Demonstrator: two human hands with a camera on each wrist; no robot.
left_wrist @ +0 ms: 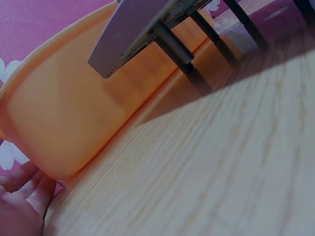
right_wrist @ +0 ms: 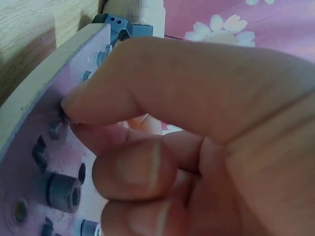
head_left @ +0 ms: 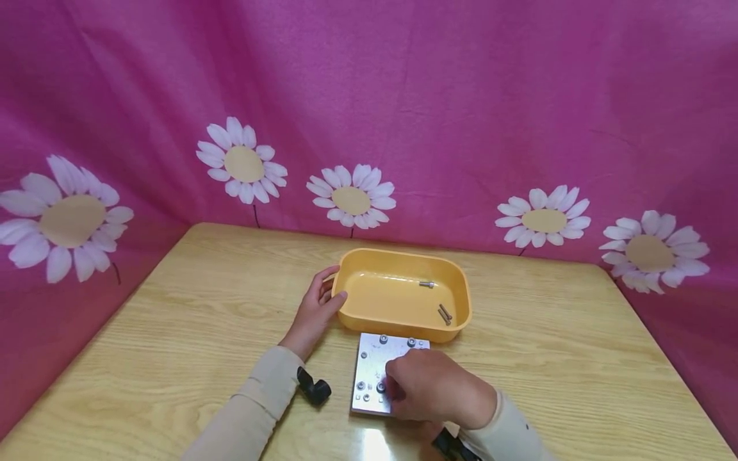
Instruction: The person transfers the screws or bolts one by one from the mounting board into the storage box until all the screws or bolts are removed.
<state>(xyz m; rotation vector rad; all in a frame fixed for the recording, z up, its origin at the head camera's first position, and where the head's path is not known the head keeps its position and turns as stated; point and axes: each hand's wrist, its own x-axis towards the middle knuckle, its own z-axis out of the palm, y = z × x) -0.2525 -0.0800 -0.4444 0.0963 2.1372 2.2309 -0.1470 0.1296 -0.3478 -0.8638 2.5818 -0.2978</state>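
Note:
My left hand (head_left: 314, 314) grips the left side of an orange-yellow plastic tray (head_left: 398, 326), its thumb at the near left corner and its fingers along the outer wall. In front of the tray is a silver metal plate (head_left: 371, 365), raised off the table by bolts whose threaded ends (left_wrist: 204, 24) stick out below. Over the plate's right part, my right hand (head_left: 435, 387) pinches a small screw at the surface between thumb and forefinger; the fingertips hide most of it. Nearby, a socket-head bolt (right_wrist: 65, 192) sits in the plate, among several others and some holes.
Inside the tray lie one bolt (head_left: 426, 283) towards the back and two longer bolts (head_left: 444, 314) at the right. The wooden table (head_left: 202, 346) backs onto a pink cloth (head_left: 438, 115) with white flowers. Dark wrist cameras (head_left: 314, 387) hang beneath both forearms.

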